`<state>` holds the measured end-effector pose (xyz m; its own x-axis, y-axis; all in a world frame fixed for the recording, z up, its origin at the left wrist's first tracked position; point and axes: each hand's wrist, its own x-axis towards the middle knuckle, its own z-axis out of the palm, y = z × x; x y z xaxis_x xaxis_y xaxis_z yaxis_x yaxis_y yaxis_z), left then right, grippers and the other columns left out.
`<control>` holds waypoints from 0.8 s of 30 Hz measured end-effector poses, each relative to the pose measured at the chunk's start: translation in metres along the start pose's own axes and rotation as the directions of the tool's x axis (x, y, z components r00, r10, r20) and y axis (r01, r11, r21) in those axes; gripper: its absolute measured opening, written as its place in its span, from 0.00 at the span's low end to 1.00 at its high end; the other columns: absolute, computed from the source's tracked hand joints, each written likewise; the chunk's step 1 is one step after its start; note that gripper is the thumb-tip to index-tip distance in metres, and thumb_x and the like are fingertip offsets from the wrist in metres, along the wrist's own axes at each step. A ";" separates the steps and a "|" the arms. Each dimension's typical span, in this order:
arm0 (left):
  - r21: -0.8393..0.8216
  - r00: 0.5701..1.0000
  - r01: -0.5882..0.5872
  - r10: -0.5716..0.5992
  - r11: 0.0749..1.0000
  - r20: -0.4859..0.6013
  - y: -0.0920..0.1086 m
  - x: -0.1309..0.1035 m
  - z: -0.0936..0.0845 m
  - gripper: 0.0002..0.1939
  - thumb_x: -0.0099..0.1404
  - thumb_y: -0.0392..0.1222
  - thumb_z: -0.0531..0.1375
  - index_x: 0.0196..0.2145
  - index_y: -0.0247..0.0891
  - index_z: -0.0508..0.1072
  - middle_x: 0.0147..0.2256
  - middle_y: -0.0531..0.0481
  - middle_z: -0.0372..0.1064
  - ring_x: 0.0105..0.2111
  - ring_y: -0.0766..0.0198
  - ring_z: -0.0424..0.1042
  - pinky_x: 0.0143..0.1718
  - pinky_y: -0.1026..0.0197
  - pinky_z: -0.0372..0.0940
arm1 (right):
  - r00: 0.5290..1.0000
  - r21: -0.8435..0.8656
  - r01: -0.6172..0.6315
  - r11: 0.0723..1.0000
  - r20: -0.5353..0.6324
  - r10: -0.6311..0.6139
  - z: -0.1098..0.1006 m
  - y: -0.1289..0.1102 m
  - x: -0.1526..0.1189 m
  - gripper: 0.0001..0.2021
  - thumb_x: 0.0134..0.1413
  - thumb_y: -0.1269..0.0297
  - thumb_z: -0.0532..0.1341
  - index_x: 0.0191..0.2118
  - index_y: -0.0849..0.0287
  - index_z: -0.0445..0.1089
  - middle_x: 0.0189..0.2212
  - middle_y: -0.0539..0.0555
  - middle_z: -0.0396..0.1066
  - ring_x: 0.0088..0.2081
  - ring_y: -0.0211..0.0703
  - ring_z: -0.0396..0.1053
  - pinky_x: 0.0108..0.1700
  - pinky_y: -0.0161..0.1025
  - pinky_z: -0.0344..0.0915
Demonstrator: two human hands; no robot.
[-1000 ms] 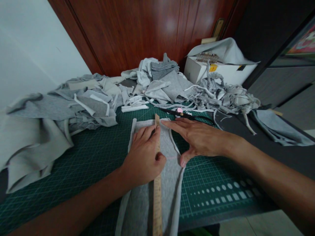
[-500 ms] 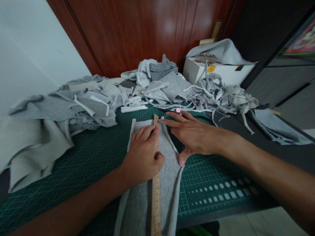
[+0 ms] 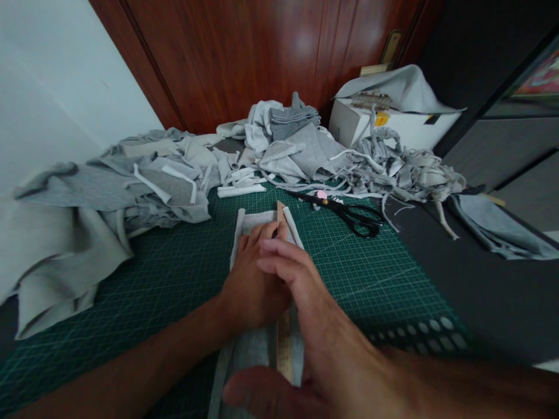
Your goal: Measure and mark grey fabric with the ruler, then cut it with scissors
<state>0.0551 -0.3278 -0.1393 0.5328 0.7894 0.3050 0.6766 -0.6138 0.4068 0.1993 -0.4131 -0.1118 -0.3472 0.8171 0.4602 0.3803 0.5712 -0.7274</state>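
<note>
A wooden ruler [image 3: 284,343] lies lengthwise on a long strip of grey cloth [image 3: 248,349] with folded side edges. My left hand [image 3: 257,279] holds the ruler down against the cloth near its far end, fingers close together and bent. In front of it, nearer the camera, hangs my right hand [image 3: 314,326], open, fingers stretched forward and thumb apart, with nothing seen in it. It hides part of the left hand, the ruler and the cloth. Black scissors [image 3: 345,212] lie beyond the right hand, beside a small pink piece [image 3: 322,194].
A green gridded cutting mat [image 3: 174,273] covers much of the dark table [image 3: 493,291]. Grey cloth scraps [image 3: 170,169] are heaped along the left and back. A tangle of cut strips [image 3: 419,169] lies before a white box [image 3: 349,125]. Folded cloth [image 3: 502,227] rests at the right.
My right hand has left the cloth's right edge and moved left and toward the camera, uncovering the scissors. My left hand stays on the ruler.
</note>
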 end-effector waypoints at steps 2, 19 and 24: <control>0.036 0.999 -0.011 0.009 0.999 0.053 -0.001 0.001 0.000 0.33 0.58 0.39 0.62 0.62 0.37 0.65 0.61 0.35 0.63 0.62 0.37 0.61 0.62 0.34 0.60 | 0.996 0.017 -0.071 0.997 -0.051 0.072 0.016 0.005 -0.010 0.43 0.63 0.49 0.65 0.72 0.50 0.36 0.76 0.66 0.37 0.77 0.63 0.37 0.73 0.67 0.53; 0.111 0.998 -0.042 0.036 0.993 0.055 -0.002 0.003 0.003 0.40 0.59 0.41 0.58 0.67 0.23 0.61 0.64 0.30 0.61 0.64 0.39 0.59 0.63 0.38 0.58 | 0.946 -0.364 -0.006 0.931 0.300 0.123 -0.036 0.077 0.028 0.40 0.71 0.44 0.54 0.73 0.73 0.45 0.72 0.79 0.51 0.75 0.66 0.47 0.73 0.71 0.42; 0.146 0.998 -0.038 0.030 0.989 0.057 -0.002 0.002 0.002 0.39 0.59 0.41 0.58 0.67 0.22 0.61 0.65 0.28 0.60 0.65 0.38 0.59 0.63 0.36 0.58 | 0.882 -0.442 0.005 0.897 0.425 0.205 -0.063 0.085 0.034 0.55 0.61 0.30 0.54 0.76 0.73 0.43 0.74 0.78 0.44 0.76 0.69 0.40 0.73 0.71 0.39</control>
<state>0.0558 -0.3253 -0.1410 0.5807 0.7689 0.2676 0.7228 -0.6381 0.2653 0.2736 -0.3319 -0.1261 -0.5926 0.8045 0.0408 0.7183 0.5507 -0.4252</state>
